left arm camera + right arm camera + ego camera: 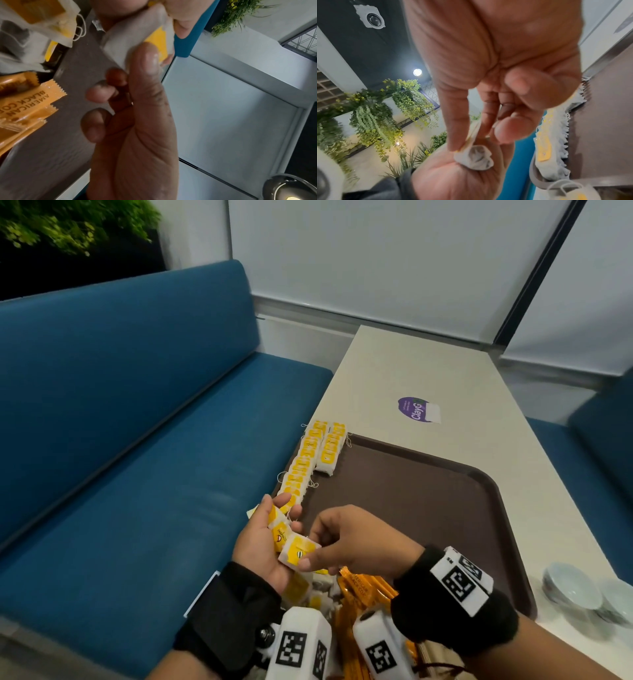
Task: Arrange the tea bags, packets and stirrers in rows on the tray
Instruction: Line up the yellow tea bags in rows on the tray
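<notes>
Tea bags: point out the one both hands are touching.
It is the tea bag pinched by the right hand against the left hand palm; the others lie in rows on the tray.

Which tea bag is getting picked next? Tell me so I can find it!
Find the brown tray, then the two hands over its near left corner. The left hand holds a few yellow-tagged tea bags; the right hand pinches just one tea bag, the nearest, tilted one.

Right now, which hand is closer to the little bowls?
Right. The right hand works over the tray's near end, toward the bowls; the left hand is beyond it, by the bench.
</notes>
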### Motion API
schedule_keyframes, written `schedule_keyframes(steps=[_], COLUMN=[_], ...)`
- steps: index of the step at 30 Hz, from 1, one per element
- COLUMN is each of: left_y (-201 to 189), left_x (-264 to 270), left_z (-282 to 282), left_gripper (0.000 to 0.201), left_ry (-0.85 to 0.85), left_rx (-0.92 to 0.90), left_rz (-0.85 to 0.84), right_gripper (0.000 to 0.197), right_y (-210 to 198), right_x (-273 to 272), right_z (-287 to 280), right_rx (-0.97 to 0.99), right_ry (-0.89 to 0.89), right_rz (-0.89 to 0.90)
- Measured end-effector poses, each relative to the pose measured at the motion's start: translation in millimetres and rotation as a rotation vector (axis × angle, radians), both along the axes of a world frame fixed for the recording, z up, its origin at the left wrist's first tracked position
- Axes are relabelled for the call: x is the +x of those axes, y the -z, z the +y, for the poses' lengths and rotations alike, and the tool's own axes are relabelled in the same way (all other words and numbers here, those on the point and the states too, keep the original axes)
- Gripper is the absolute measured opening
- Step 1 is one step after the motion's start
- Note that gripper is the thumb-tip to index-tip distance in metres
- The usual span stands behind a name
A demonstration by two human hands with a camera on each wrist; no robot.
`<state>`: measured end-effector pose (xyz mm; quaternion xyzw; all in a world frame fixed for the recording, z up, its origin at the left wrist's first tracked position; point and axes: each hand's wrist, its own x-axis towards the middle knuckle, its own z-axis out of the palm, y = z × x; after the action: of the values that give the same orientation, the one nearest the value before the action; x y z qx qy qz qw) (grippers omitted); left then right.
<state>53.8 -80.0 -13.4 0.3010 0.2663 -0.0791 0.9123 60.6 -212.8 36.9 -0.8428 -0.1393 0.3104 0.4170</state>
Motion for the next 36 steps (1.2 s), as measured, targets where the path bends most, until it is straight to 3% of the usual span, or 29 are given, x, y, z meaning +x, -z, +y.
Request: schedule_keyframes(steps=[5,10,14,17,22,25,30,34,36], left_y=[2,7,10,12,14,15,18,18,18], left_x=[-4,-8,-8,-6,-2,-1,1,1,0], left_z=[5,12,17,21,23,24,26,24,23], left_gripper=[0.033,0.033,0.032,0.032,0.034,0.036,0.036,0.033,0.033], left_ry=[-0.003,0.012,0.044,0.094,0.160,0.171,0.183,0.199,0.216], left_rx=[0.015,0.027,0.041,0.029,-0.010,-0.025,-0.022,-0.018,-0.009], left_rz=[-0.004,0.010,0.034,0.028,0.012,0.011,0.012,0.011,0.011], right_gripper=[0.012,0.015,0.013,0.008,0.025,0.025,0.024,0.024,0.025], right_y=[-2,-9,-2,13,35,48,60,68,65], right_x=[-2,15,61,105,157,174,184,186,184], right_z=[4,2,-5,-13,-9,-5,3,12,13], right_rx=[0.199,0.351,0.154,-0.015,-0.205,-0.202,-0.162,-0.372,-0.370], right_ry=[0.068,0.190,0.396,0.485,0.415,0.420,0.488,0.436,0.437], right_rz=[-0.018,-0.045,-0.228,-0.234,-0.133,-0.105,-0.024,-0.050,-0.052])
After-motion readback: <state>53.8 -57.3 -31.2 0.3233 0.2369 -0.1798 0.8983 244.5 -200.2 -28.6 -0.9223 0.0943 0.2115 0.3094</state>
